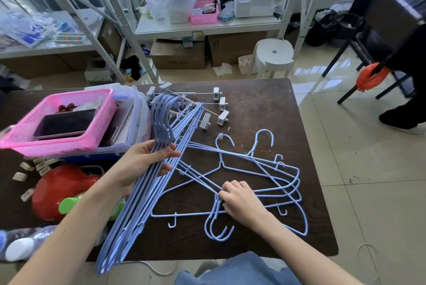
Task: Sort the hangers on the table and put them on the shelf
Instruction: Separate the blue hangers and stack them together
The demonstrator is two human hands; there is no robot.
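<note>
On tabletop [265, 104]: left hand [140, 162] grasps gathered blue hanger bundle [138, 204]; right hand [242, 201] fingers pinch loose hangers [272, 176]; clip hangers [207, 104] unsorted; shelf [207, 24] step pending.

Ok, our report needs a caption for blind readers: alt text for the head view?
A left hand holds a bundle of blue hangers while the right hand grips loose hangers tangled on a dark table, beside a pink basket.
</note>
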